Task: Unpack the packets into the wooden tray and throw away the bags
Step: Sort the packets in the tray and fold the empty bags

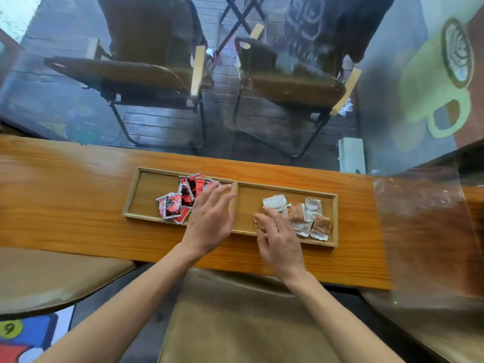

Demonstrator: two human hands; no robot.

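A: We start with the wooden tray point(288, 188). It lies flat on the wooden counter point(65, 195), long side across the view, and a central divider splits it into two compartments.

B: We confirm. The red-and-black packets point(180, 199) sit in a loose pile in the left compartment, toward its right half; the left end of that compartment shows bare wood.

A: The clear packets with brown contents point(301, 213) lie in the right compartment, clustered from its centre to its right end. One brown packet point(259, 222) lies at the near left of that cluster.

B: Left hand point(209, 226): we see it palm down over the right end of the left compartment, fingers extended and slightly spread, tips reaching the divider. Nothing is gripped.

A: Right hand point(280, 244): palm down over the near edge of the right compartment, fingers loosely spread, resting on or just above the brown packet and a clear one. We cannot tell whether they press on them.

B: We also note a crumpled clear plastic bag point(419, 205) on the counter, right of the tray and apart from it.
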